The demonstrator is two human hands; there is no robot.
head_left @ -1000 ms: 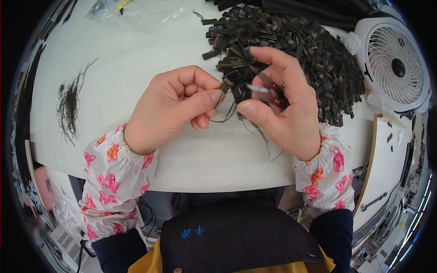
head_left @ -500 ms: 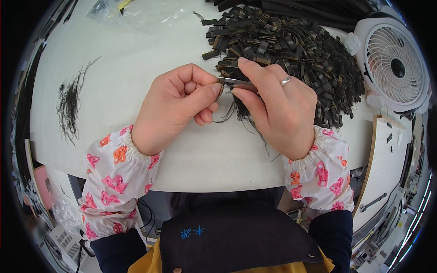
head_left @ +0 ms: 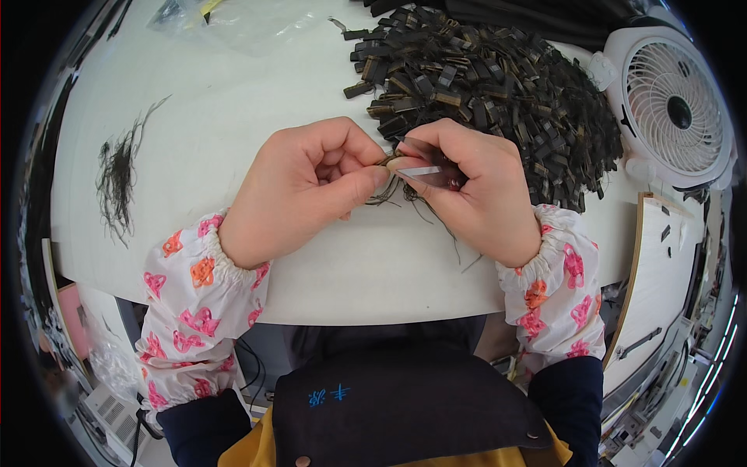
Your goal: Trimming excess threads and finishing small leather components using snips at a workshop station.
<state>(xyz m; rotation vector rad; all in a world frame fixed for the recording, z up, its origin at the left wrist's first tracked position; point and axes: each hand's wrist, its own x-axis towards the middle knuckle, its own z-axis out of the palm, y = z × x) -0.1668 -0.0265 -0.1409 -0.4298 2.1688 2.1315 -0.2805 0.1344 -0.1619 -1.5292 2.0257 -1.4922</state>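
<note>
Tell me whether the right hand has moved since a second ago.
Yes. The right hand has shifted left, away from the fan, closing against the left hand.

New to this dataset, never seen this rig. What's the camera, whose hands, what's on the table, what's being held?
There is no machine: a person works with bare hands, filmed by a fisheye camera worn on the head and looking down, so straight edges bend. The left hand and right hand meet over a white table, pinching a small dark strip with loose strands; the right also holds a thin silvery tool. Behind lies a pile of dark strips, at left a tuft of dark fibres, at right a white fan.
</note>
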